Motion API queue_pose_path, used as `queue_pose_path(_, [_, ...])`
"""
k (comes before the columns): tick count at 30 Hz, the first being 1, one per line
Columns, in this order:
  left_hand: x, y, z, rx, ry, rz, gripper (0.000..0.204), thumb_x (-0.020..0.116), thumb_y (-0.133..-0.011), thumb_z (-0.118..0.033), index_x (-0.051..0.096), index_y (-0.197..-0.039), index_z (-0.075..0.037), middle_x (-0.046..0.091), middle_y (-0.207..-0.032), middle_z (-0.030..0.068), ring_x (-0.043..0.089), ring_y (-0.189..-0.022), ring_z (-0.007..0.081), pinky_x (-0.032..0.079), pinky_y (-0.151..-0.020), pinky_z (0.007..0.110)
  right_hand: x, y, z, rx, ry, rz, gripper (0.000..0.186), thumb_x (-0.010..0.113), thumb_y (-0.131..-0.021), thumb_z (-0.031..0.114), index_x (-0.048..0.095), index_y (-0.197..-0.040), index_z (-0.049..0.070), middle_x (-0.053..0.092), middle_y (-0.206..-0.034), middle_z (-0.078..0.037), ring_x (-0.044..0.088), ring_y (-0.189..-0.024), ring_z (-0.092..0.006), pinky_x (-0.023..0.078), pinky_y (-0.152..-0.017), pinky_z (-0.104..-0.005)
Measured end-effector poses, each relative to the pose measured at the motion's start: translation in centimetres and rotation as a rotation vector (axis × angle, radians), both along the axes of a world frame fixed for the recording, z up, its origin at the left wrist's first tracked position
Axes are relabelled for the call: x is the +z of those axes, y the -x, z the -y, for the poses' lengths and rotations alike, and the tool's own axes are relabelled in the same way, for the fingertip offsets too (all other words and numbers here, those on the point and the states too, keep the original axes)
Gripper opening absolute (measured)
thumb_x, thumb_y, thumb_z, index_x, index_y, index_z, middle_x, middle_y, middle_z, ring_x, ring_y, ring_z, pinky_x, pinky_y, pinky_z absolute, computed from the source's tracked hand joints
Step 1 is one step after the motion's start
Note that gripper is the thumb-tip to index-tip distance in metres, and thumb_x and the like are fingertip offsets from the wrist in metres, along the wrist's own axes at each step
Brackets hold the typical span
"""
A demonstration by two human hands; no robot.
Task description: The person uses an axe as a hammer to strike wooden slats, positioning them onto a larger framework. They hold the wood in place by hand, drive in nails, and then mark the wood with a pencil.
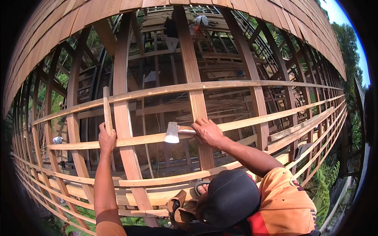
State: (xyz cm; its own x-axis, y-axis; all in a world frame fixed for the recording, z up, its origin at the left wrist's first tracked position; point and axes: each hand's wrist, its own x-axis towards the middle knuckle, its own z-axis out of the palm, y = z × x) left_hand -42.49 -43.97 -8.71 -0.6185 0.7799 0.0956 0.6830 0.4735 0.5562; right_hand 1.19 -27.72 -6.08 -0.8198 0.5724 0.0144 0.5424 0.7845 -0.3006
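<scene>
My left hand (107,139) is closed around a narrow upright wooden strip (106,110), holding it against a horizontal batten (145,139) of a curved timber frame. My right hand (208,131) grips the wooden handle of a hatchet-like tool (172,133). Its pale wedge-shaped head hangs against the same batten, about a hand's width left of a wide upright post (195,98). Both arms reach up from below. My black cap (232,200) and orange sleeve (283,200) fill the lower right.
The frame is a lattice of long horizontal battens and upright ribs, with wooden shingles (78,19) above. A leather tool pouch (179,206) and a sandalled foot (201,188) sit by a lower batten. Another person (171,29) stands high inside. Greenery lies below right.
</scene>
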Motion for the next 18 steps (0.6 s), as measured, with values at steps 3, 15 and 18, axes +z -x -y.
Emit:
queue_pose_path(3, [-0.1,-0.9,0.6,0.12,-0.087,0.067,0.067,0.07,-0.087,-0.021,0.038,-0.141,0.001,0.063,-0.117,0.0246,0.061,-0.106,0.0412,0.047,-0.095,0.048,-0.1,0.3,0.2,-0.039,0.032,-0.006,0.018,0.06,-0.087,0.015,0.059,-0.103,0.007,0.059,-0.102,-0.013,0.061,-0.103,-0.0307,0.048,-0.085,-0.0429])
queue_pose_path(15, [15.8,-10.7,2.5,-0.327,0.575,0.212,0.017,0.07,-0.084,-0.011,0.067,-0.096,0.001,0.066,-0.087,0.0188,0.067,-0.079,0.0328,0.053,-0.074,0.042,0.3,0.0,-0.8,-0.067,0.103,0.003,0.024,0.068,-0.082,0.018,0.061,-0.103,0.008,0.057,-0.096,-0.012,0.06,-0.098,-0.03,0.047,-0.081,-0.0424])
queue_pose_path(18, [17.8,-15.8,6.5,-0.705,0.886,0.578,0.012,0.067,-0.087,-0.013,0.069,-0.089,-0.001,0.07,-0.079,0.0123,0.07,-0.074,0.0285,0.054,-0.071,0.039,0.7,0.0,-1.0,-0.063,0.112,-0.027,0.024,0.068,-0.082,0.017,0.062,-0.103,0.007,0.057,-0.095,-0.012,0.059,-0.095,-0.0301,0.047,-0.079,-0.0423])
